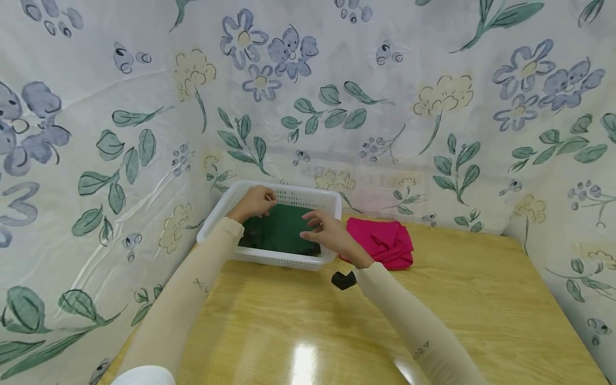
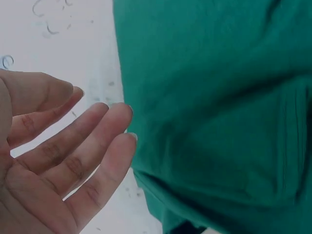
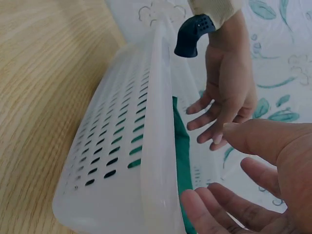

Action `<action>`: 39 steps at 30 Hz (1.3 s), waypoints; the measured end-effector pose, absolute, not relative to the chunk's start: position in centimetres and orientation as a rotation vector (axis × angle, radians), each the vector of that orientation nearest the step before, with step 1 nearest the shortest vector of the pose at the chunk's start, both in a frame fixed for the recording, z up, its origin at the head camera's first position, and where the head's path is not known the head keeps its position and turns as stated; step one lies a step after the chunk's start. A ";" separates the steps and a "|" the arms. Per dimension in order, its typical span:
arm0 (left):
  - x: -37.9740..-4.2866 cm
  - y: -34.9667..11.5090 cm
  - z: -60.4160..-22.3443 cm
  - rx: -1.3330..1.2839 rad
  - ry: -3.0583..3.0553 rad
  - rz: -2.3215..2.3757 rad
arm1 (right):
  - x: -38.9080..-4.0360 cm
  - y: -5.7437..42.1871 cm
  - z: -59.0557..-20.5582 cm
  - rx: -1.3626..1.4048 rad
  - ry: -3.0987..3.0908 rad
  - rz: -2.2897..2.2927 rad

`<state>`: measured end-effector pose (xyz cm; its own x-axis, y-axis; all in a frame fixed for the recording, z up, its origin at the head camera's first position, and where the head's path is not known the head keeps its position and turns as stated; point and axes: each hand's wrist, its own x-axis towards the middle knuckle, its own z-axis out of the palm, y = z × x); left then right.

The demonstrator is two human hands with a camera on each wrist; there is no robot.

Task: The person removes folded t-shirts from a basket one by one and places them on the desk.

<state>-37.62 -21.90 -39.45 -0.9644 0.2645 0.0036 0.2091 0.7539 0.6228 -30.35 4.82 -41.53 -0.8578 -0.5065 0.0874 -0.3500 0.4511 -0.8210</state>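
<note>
Nearest is the wooden table (image 1: 298,305), then the white basket (image 1: 279,258) with the green cloth (image 1: 286,230) inside. Above it, the right hand (image 1: 329,233) has thumb and fingers apart. Pink cloth (image 1: 382,243) lies just right. Farther, the left hand's (image 1: 255,203) fingers are loosely bent, slightly apart.

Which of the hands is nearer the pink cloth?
Right. The right hand is over the right end of the white basket, beside the pink cloth; the left hand is over the basket's left part, farther away.
</note>
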 end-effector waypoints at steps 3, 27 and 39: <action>-37.2 -22.5 -39.5 0.342 2.868 0.983 | -30.2 4.3 -41.7 -0.745 2.521 -1.356; -36.3 -26.2 -39.7 0.102 2.724 0.816 | -30.7 1.4 -42.2 -0.421 2.518 -1.275; -35.9 -26.1 -39.5 0.047 2.596 0.843 | -31.3 0.6 -43.0 -0.297 2.449 -1.351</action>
<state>-35.85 -26.11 -39.52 -0.9159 0.1546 -0.3704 -0.0925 0.8168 0.5695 -31.26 0.61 -42.97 -0.9246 -0.3341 -0.1828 -0.0236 0.5293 -0.8481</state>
